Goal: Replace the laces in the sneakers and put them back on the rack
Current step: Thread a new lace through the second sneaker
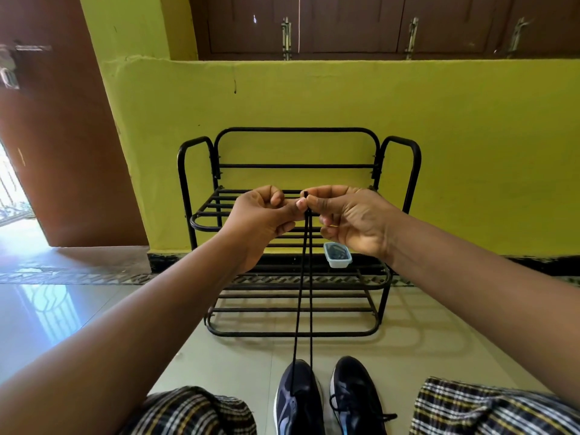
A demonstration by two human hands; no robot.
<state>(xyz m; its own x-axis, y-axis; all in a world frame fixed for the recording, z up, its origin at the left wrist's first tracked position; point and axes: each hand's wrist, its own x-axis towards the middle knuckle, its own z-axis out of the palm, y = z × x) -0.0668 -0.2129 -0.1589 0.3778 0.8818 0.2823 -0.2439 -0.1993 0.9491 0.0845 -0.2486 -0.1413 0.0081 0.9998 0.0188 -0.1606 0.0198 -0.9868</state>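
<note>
So the black lace (303,277) is pulled up into two thin, taut strands that run nearly parallel from the left sneaker (298,400) at about 6 o'clock straight up to the middle of the view, where both ends meet between the hands; it looks like round cord, plain black, no pattern I can make out; the left sneaker is dark navy with a lighter blue-grey swoosh of panel on the side and a white sole edge, toe pointing toward the rack, and the strands go in around its tongue area; the right sneaker (356,400) sits just beside it at 5 o'clock, same colours, already carrying a black lace with a loose end trailing off to the right; the left hand (263,219) has its fingers curled, thumb reaching across to the lace ends; the right hand (348,219) pinches the lace tips between thumb and forefinger, other fingers loosely curled; behind them at 12 o'clock stands the black metal rack (299,233) against a yellow-green wall (455,152); a small clear plastic container (338,255) sits on a rack shelf just under the right hand; checked fabric (201,412) covers the knees at 7 and 4 o'clock; a brown door (62,136) is at 10 o'clock.
</note>
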